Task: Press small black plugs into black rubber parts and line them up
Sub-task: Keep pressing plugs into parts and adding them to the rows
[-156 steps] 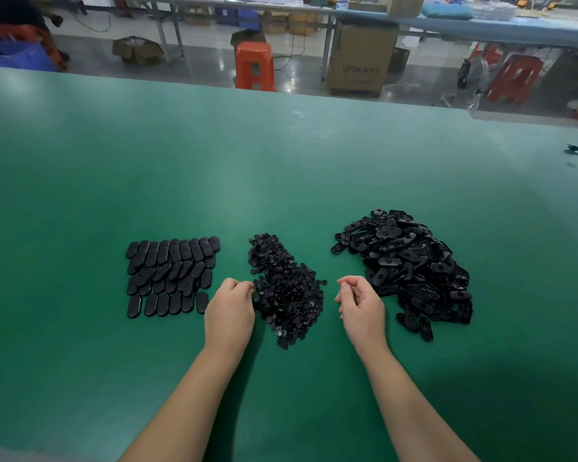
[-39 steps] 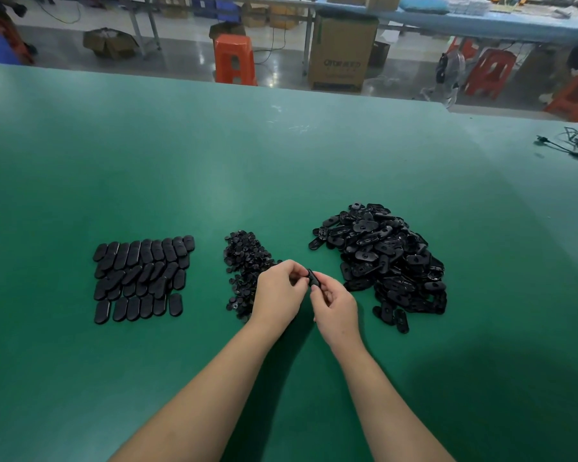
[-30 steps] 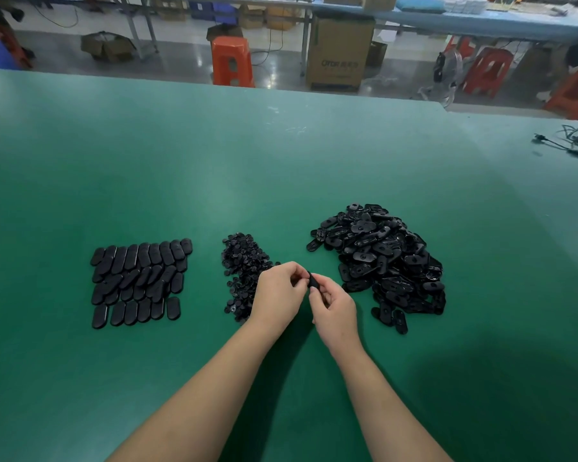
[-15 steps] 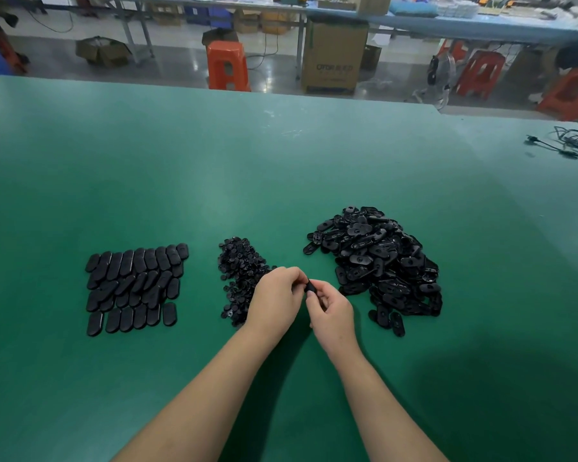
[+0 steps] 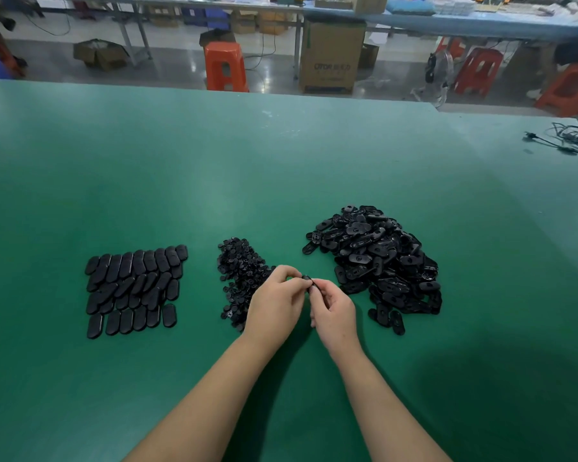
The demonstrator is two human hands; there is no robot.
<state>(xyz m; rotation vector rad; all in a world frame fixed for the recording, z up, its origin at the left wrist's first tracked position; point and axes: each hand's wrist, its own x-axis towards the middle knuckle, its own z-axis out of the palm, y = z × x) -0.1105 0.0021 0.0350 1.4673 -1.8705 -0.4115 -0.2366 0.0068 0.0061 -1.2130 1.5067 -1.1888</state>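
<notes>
Carefully, my left hand and right hand pinched one rubber part between fingertips. The plug there was hidden; pressing squarely seemed wisest.

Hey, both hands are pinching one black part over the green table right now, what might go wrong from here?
1. The rubber part is pinched only at the fingertips of the left hand and right hand; it may slip and drop.
2. The left hand sits over the plug pile; it might scatter plugs.
3. The lined-up rows overlap unevenly, so placing another could nudge them.
</notes>
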